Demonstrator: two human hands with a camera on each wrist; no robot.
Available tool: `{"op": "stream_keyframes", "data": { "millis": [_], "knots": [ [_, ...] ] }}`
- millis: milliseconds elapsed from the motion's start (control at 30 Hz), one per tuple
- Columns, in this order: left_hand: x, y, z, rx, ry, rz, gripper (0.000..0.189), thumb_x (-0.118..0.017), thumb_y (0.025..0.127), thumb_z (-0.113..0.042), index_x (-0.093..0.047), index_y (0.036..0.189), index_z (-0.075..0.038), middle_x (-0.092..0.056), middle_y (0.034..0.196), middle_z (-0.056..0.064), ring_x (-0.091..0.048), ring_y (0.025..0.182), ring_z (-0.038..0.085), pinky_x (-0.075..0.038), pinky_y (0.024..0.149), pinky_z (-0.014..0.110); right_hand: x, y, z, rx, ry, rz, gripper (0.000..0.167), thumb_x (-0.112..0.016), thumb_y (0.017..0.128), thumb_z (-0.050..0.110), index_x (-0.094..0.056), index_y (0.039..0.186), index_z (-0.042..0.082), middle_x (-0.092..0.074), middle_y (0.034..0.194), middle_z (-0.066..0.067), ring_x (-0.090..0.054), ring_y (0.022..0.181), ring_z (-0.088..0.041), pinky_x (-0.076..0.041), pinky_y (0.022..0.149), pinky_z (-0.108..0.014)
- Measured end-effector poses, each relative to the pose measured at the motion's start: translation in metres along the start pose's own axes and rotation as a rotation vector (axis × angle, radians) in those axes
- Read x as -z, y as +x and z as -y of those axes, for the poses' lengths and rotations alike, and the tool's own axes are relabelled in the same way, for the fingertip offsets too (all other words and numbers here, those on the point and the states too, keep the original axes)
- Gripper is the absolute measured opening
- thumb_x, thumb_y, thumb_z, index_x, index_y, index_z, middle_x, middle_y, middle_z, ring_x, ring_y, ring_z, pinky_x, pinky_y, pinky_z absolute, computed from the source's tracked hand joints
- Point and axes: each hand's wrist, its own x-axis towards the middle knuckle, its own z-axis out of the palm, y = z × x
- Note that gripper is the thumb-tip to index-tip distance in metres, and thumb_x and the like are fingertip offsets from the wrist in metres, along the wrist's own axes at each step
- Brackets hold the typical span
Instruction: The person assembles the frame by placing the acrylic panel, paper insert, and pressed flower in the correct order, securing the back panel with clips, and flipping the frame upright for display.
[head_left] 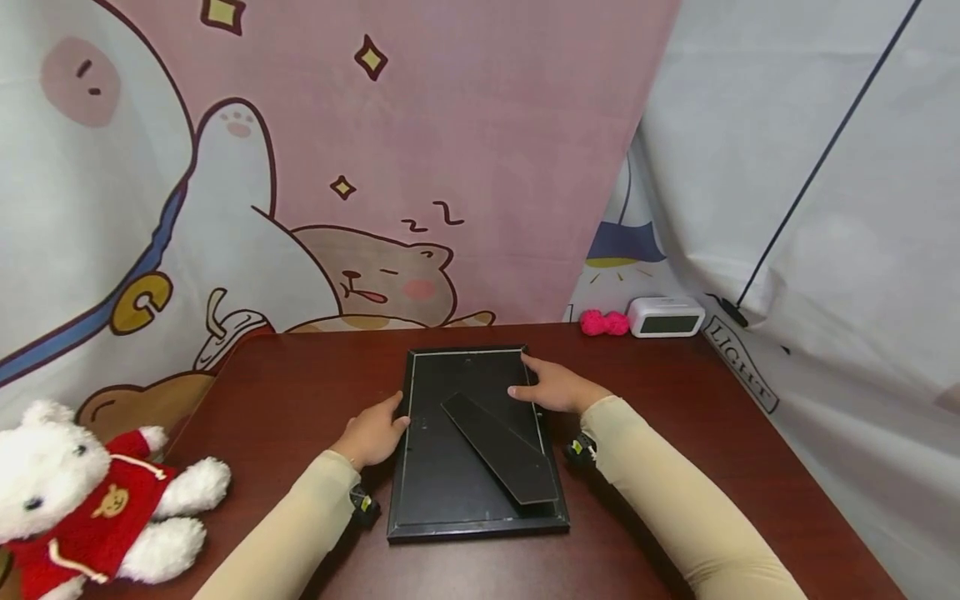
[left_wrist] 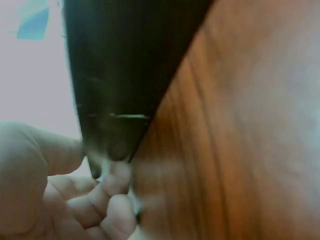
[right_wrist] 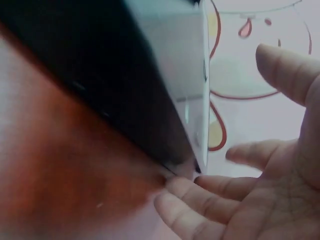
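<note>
A black picture frame (head_left: 435, 479) lies face down on the brown table, its hinged stand (head_left: 502, 450) slanting across the backing. At its left side is my left hand (head_left: 372, 432). In the left wrist view, that thumb (left_wrist: 55, 152) lies at the frame's upper edge and the fingers curl against its side wall (left_wrist: 112, 85). My right hand (head_left: 558, 386) is by the upper right edge, with the thumb over the backing. The right wrist view shows straight fingers (right_wrist: 215, 202) touching the frame's side (right_wrist: 120, 95) and the thumb held apart from it.
A white plush bear (head_left: 56, 475) in a red top sits at the left. Along the back right stand a pink bow-shaped object (head_left: 604, 323) and a white digital clock (head_left: 666, 317). Printed cloth (head_left: 510, 167) hangs behind the table (head_left: 300, 383).
</note>
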Motion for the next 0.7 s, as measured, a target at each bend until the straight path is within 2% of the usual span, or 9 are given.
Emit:
{"op": "stream_keyframes", "data": {
  "millis": [100,200,300,367,433,500,700],
  "knots": [
    [0.003,-0.011,0.0,-0.022,-0.047,0.019,0.056,-0.056,0.108,-0.017,-0.043,0.157,0.007,-0.048,0.158,0.027,-0.045,0.147,0.046,-0.033,0.116,0.069,-0.005,-0.019,0.0,-0.008,0.028,-0.002,0.096,-0.068,0.099,0.051,-0.024,0.166,-0.001,-0.032,0.169,-0.025,-0.032,0.156,-0.043,-0.028,0.124,-0.06],
    [0.004,-0.02,0.001,-0.048,-0.086,0.037,0.051,-0.057,0.107,-0.013,-0.048,0.152,0.01,-0.053,0.153,0.028,-0.049,0.144,0.046,-0.038,0.116,0.063,-0.012,-0.038,0.0,-0.022,0.061,-0.011,0.098,-0.07,0.098,0.052,-0.026,0.164,-0.005,-0.039,0.165,-0.027,-0.04,0.151,-0.044,-0.034,0.121,-0.06],
    [0.004,-0.027,0.0,-0.055,-0.123,0.045,0.047,-0.058,0.106,-0.009,-0.052,0.148,0.011,-0.056,0.15,0.028,-0.051,0.142,0.045,-0.041,0.115,0.061,-0.017,-0.055,0.002,-0.044,0.143,-0.003,0.094,-0.074,0.096,0.047,-0.031,0.162,-0.006,-0.057,0.148,-0.026,-0.062,0.13,-0.04,-0.051,0.108,-0.057],
    [0.004,-0.03,-0.001,-0.05,-0.14,0.046,0.046,-0.058,0.106,-0.008,-0.053,0.147,0.012,-0.057,0.149,0.028,-0.051,0.141,0.045,-0.041,0.114,0.062,-0.021,-0.065,0.003,-0.078,0.201,0.006,0.091,-0.076,0.096,0.044,-0.036,0.159,-0.007,-0.067,0.129,-0.022,-0.069,0.11,-0.033,-0.059,0.095,-0.052],
    [0.004,-0.033,-0.002,-0.04,-0.147,0.044,0.046,-0.057,0.106,-0.008,-0.054,0.147,0.011,-0.058,0.148,0.028,-0.052,0.141,0.045,-0.041,0.114,0.062,-0.024,-0.071,0.004,-0.111,0.257,0.022,0.088,-0.077,0.096,0.042,-0.039,0.156,-0.009,-0.068,0.111,-0.015,-0.068,0.093,-0.026,-0.063,0.083,-0.046],
    [0.003,-0.034,-0.003,-0.031,-0.142,0.037,0.045,-0.057,0.106,-0.009,-0.054,0.147,0.011,-0.058,0.149,0.028,-0.051,0.142,0.045,-0.041,0.114,0.062,-0.027,-0.076,0.005,-0.136,0.287,0.027,0.085,-0.078,0.095,0.041,-0.043,0.153,-0.011,-0.067,0.103,-0.012,-0.066,0.088,-0.023,-0.063,0.08,-0.044],
    [-0.001,-0.032,-0.006,-0.053,-0.134,0.012,0.046,-0.06,0.103,-0.007,-0.055,0.141,0.018,-0.059,0.143,0.033,-0.052,0.139,0.048,-0.04,0.115,0.061,-0.031,-0.08,0.003,-0.166,0.302,0.005,0.079,-0.08,0.094,0.039,-0.05,0.149,-0.01,-0.067,0.106,-0.011,-0.064,0.087,-0.022,-0.063,0.078,-0.045]
  ]
}}
